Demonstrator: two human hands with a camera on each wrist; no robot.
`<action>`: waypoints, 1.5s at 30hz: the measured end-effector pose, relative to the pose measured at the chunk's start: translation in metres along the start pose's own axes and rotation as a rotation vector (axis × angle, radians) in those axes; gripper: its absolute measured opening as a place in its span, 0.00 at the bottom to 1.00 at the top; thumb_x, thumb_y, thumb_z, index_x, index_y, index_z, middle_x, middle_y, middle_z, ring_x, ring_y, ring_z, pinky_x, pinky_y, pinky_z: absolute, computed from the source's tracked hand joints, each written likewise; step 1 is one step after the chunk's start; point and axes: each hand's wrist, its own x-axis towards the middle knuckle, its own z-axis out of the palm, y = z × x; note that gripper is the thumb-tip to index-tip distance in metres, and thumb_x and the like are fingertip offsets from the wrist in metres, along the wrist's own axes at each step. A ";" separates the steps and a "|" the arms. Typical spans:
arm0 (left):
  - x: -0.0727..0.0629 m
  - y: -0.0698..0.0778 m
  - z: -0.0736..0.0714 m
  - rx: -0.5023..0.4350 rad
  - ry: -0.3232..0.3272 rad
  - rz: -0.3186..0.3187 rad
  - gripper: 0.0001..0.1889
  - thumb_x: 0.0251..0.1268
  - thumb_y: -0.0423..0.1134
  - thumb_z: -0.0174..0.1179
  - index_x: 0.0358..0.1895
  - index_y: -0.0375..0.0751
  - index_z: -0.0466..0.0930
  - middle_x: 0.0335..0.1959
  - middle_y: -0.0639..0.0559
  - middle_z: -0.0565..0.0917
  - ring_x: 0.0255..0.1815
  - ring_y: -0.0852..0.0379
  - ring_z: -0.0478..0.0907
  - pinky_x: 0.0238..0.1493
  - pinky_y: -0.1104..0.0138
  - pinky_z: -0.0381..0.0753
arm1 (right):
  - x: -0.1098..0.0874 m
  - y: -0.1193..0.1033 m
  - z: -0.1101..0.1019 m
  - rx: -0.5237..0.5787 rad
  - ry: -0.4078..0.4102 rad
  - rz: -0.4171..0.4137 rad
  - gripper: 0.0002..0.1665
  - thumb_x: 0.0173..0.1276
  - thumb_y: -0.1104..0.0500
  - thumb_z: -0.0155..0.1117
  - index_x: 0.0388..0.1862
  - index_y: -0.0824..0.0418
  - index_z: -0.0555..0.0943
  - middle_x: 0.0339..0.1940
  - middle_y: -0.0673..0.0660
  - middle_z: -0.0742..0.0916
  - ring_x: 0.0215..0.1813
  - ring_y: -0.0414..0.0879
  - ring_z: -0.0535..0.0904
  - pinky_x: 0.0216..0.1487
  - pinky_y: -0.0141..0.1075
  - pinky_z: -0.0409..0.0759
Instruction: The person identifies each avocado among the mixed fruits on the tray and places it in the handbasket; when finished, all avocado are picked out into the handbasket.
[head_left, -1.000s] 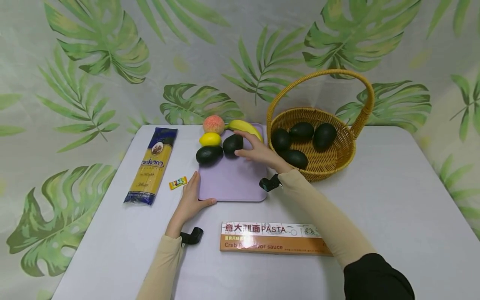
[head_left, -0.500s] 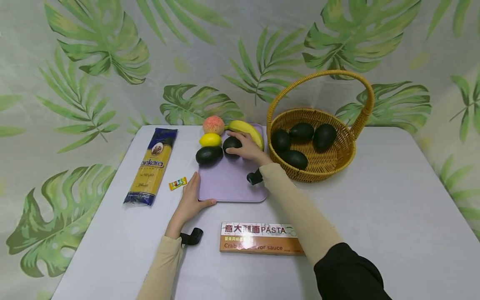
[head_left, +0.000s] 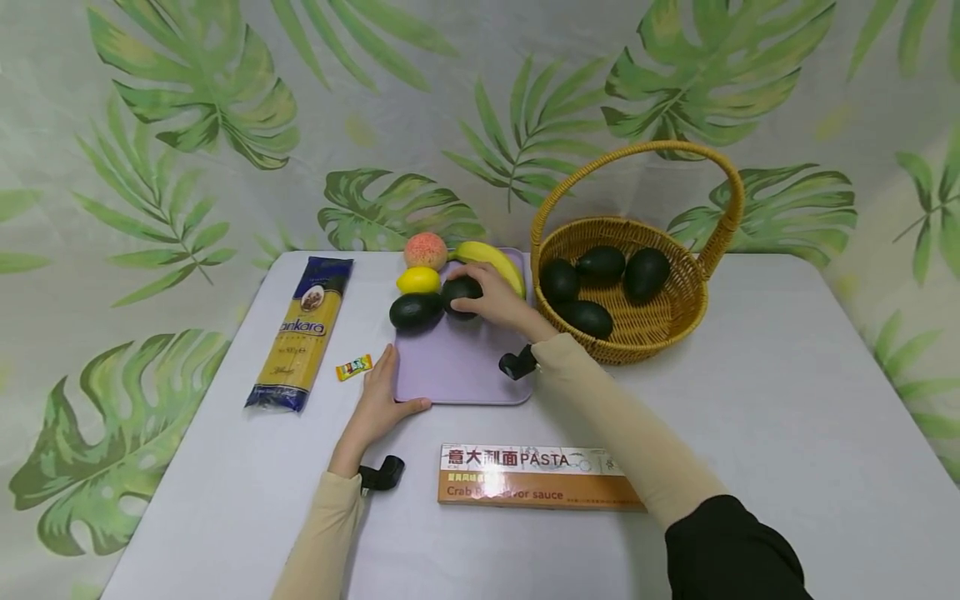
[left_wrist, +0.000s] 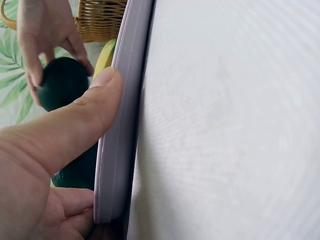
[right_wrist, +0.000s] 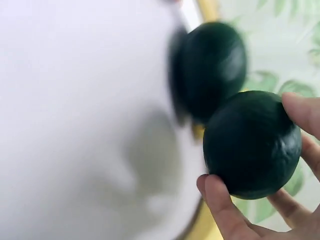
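In the head view my right hand [head_left: 491, 298] grips a dark green avocado [head_left: 459, 293] over the lilac tray [head_left: 461, 371]. Thumb and fingertips surround this avocado [right_wrist: 252, 147] in the right wrist view, and a soft shadow falls on the tray beside it. A second avocado [head_left: 416, 312] lies just left of it on the tray. With fingers stretched along the left edge and thumb along the front edge, my left hand [head_left: 381, 402] rests against the tray's near-left corner. A lemon [head_left: 418, 280], a peach [head_left: 426, 251] and a banana [head_left: 495, 262] are behind the avocados.
A wicker basket [head_left: 660, 329] with a tall handle stands right of the tray and contains several avocados [head_left: 647, 275]. At left lie a spaghetti packet [head_left: 303, 333] and a small wrapped candy [head_left: 354, 367]. A pasta box [head_left: 517, 479] lies in front, partly under my right forearm.
My right hand has moved left onto the avocado, and its fingers have closed round it. The left hand keeps its place at the tray's corner.
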 end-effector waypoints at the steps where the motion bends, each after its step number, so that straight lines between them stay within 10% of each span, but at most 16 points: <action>1: 0.000 -0.001 0.000 0.000 0.000 -0.002 0.57 0.54 0.45 0.71 0.74 0.26 0.38 0.76 0.34 0.38 0.75 0.36 0.36 0.71 0.46 0.43 | -0.003 -0.002 -0.004 0.006 -0.007 -0.020 0.24 0.66 0.57 0.66 0.60 0.59 0.76 0.67 0.60 0.70 0.70 0.52 0.58 0.69 0.46 0.57; 9: 0.000 -0.002 0.001 -0.006 0.001 0.004 0.57 0.54 0.44 0.71 0.74 0.26 0.38 0.76 0.34 0.38 0.75 0.37 0.36 0.72 0.47 0.42 | -0.056 -0.005 -0.059 0.110 -0.076 -0.113 0.25 0.66 0.54 0.66 0.61 0.55 0.75 0.68 0.53 0.70 0.66 0.50 0.64 0.63 0.50 0.67; 25: -0.001 0.001 0.000 0.006 -0.007 0.008 0.56 0.55 0.45 0.70 0.74 0.26 0.37 0.76 0.33 0.38 0.75 0.37 0.35 0.71 0.47 0.41 | -0.164 0.074 -0.170 0.076 0.045 0.165 0.30 0.69 0.57 0.62 0.69 0.58 0.68 0.76 0.57 0.58 0.73 0.59 0.53 0.63 0.61 0.60; 33: -0.003 0.002 -0.001 0.000 -0.005 0.006 0.56 0.54 0.44 0.71 0.74 0.25 0.38 0.76 0.32 0.38 0.75 0.36 0.36 0.71 0.46 0.42 | -0.168 0.088 -0.176 0.068 0.078 0.214 0.31 0.70 0.55 0.61 0.70 0.59 0.66 0.76 0.60 0.58 0.74 0.60 0.48 0.64 0.63 0.55; 45: -0.003 0.002 -0.001 -0.010 -0.002 0.010 0.56 0.54 0.44 0.71 0.74 0.25 0.38 0.76 0.33 0.39 0.75 0.36 0.36 0.71 0.47 0.41 | -0.132 0.092 -0.153 0.063 0.060 0.249 0.36 0.72 0.52 0.57 0.73 0.64 0.59 0.74 0.68 0.56 0.50 0.64 0.78 0.52 0.52 0.77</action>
